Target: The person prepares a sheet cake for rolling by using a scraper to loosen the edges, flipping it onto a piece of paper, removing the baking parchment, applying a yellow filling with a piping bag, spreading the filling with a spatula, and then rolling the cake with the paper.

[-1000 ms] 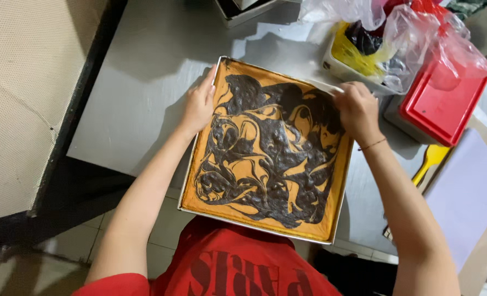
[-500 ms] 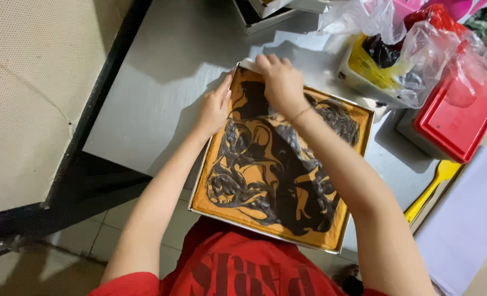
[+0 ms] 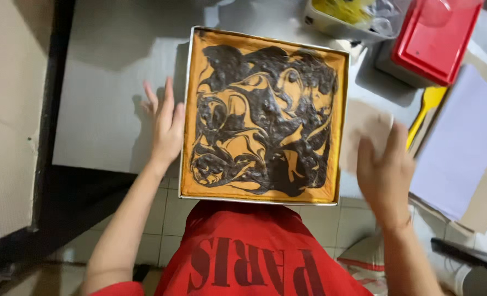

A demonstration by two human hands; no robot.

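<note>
In the head view, a square baking tin (image 3: 187, 109) lined with paper is seen at the centre of the frame, resting on a grey metal table (image 3: 112, 82) with its near edge over the table's front edge. The tin is filled with orange batter (image 3: 213, 49) swirled with dark chocolate streaks (image 3: 265, 104).

The left hand (image 3: 164, 123) is laid flat at the tin's left rim, fingers spread and straight, nothing gripped. The right hand (image 3: 385, 170) is held open just right of the tin, blurred, fingers loosely extended, nothing held; whether the rim is touched cannot be told.

A red lid (image 3: 432, 38) is seen at the upper right, a yellow spatula (image 3: 427, 107) below it, a pale sheet of paper (image 3: 462, 142) at the right edge. A red shirt (image 3: 249, 252) fills the bottom centre.
</note>
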